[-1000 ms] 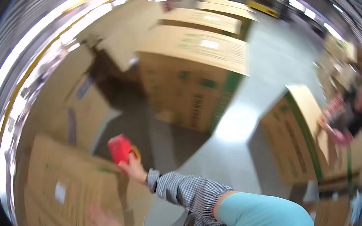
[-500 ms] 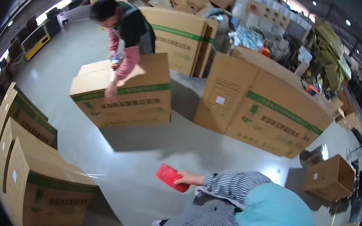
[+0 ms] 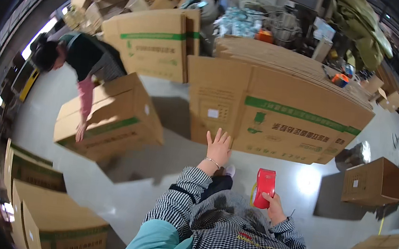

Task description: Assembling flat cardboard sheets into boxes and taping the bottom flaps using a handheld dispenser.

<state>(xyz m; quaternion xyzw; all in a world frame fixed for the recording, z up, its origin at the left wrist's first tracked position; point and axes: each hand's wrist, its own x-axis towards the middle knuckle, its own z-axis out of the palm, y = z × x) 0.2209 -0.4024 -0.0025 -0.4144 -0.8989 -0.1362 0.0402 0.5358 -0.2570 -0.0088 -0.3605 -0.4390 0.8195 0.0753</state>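
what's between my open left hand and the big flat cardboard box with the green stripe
Nothing: in the head view the open left hand reaches toward the big flat cardboard box, with only bare grey floor beneath.

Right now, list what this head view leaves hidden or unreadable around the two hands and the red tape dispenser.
- Right hand: its palm and fingertips are behind the red tape dispenser.
- Tape roll: only a yellowish edge shows behind the dispenser.
- Left hand: seen from the back, so contact with the big carton cannot be told.
- Carton's base: partly hidden by the left hand.
- Co-worker's far hand: behind the tilted box.
- Right-edge cartons: bent and cut off by the fisheye rim.
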